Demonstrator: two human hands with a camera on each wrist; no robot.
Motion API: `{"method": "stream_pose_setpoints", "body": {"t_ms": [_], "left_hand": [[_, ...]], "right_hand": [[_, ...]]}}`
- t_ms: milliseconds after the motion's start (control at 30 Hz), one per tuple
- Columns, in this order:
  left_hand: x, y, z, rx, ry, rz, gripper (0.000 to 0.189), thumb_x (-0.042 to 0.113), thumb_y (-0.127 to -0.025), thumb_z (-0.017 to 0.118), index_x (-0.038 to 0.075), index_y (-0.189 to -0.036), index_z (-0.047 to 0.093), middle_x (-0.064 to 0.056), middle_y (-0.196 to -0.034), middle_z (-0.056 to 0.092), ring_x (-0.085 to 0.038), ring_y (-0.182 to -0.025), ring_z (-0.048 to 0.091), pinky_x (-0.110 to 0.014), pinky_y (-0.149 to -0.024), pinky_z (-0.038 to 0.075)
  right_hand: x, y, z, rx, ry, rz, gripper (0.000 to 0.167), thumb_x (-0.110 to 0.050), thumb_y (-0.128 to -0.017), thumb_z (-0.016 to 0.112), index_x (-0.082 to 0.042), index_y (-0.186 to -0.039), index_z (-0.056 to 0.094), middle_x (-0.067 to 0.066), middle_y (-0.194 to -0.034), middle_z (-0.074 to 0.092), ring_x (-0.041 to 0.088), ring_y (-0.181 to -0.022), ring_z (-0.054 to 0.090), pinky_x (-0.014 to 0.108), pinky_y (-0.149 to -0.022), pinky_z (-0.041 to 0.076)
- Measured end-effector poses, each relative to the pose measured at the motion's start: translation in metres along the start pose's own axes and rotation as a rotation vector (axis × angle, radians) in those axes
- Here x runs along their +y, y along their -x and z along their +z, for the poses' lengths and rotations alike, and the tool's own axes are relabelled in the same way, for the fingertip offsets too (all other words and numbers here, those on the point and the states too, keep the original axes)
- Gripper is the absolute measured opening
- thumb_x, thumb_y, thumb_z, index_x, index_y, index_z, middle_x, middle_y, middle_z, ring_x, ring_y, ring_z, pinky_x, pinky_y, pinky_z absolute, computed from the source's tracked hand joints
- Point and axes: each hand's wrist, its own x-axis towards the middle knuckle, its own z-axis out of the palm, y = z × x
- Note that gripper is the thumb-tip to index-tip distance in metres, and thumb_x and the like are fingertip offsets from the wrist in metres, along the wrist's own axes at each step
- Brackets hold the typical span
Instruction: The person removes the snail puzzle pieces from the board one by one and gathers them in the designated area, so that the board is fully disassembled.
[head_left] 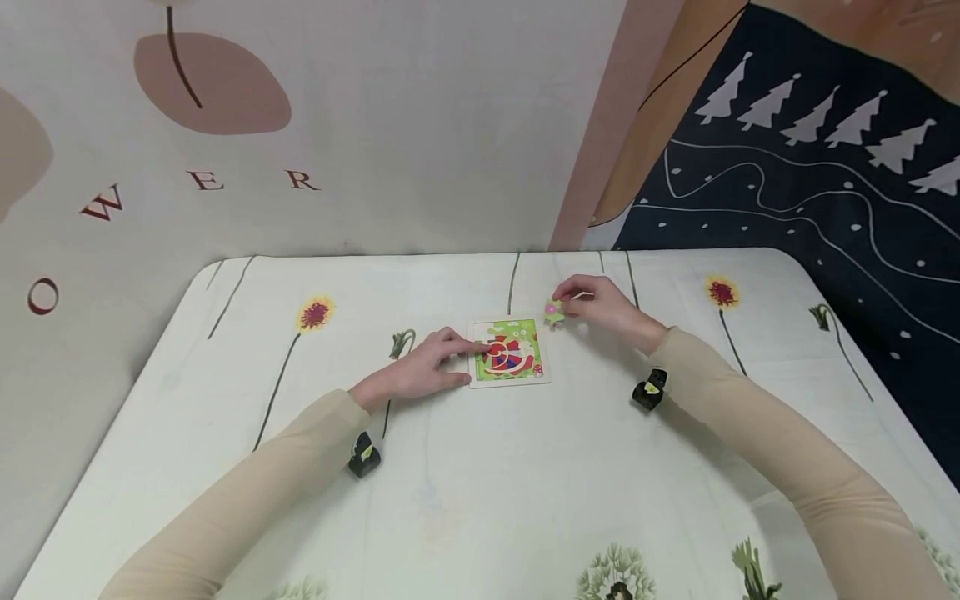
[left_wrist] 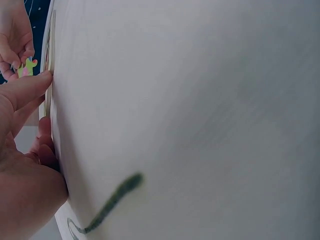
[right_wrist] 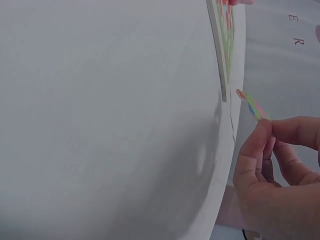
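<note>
A square jigsaw puzzle board point(head_left: 512, 382) with a pale frame lies on the table; its picture shows red, blue and green shapes. My left hand point(head_left: 429, 367) reaches in from the left, its straight index finger on the picture and its thumb by the near left corner. Between thumb and fingertips, my right hand point(head_left: 603, 310) pinches a small green puzzle piece point(head_left: 553, 313) with a pink spot. The piece is held just beyond the board's far right corner. In the right wrist view this puzzle piece point(right_wrist: 255, 107) is seen nearly edge-on, above the tabletop.
A white cloth point(head_left: 480, 483) printed with flowers covers the table. Behind it rises a pale backdrop point(head_left: 420, 150) with letters, and a dark panel point(head_left: 787, 192) with white trees is on the right. Small black devices point(head_left: 364, 456) are strapped at both wrists.
</note>
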Motion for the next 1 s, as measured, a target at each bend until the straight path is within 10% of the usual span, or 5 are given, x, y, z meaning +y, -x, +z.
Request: {"method": "stream_pose_setpoints", "body": {"t_ms": [1000], "left_hand": [[0.0, 0.0, 0.001, -0.005, 0.015, -0.03, 0.051, 0.014, -0.093, 0.068, 0.014, -0.142, 0.056, -0.015, -0.122, 0.052, -0.023, -0.102, 0.041, -0.032, -0.085, 0.034]], "right_hand": [[0.019, -0.011, -0.021, -0.057, 0.115, 0.106, 0.027, -0.01, -0.1, 0.054, -0.001, -0.123, 0.065, 0.017, -0.123, 0.06, 0.023, -0.102, 0.049, 0.021, -0.078, 0.044]]}}
